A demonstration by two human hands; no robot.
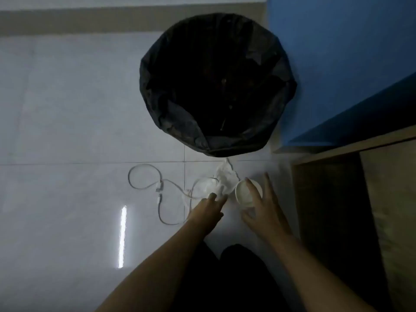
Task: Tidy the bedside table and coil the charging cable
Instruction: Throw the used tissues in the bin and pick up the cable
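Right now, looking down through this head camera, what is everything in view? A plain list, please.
bin: one, lined with a black bag, on the floor at top centre
charging cable: one, white, lying in loose loops on the floor left of the hands
tissue: one, white, crumpled, on the floor just in front of the bin
paper cup: one, white, right of the tissue
floor: pale grey tiles
wooden furniture: one piece, light brown, at the right edge
blue surface: one, upper right
trousers: dark, bottom centre
left hand: fingers stretched out, tips at the tissue
right hand: thumb and fingers round the paper cup
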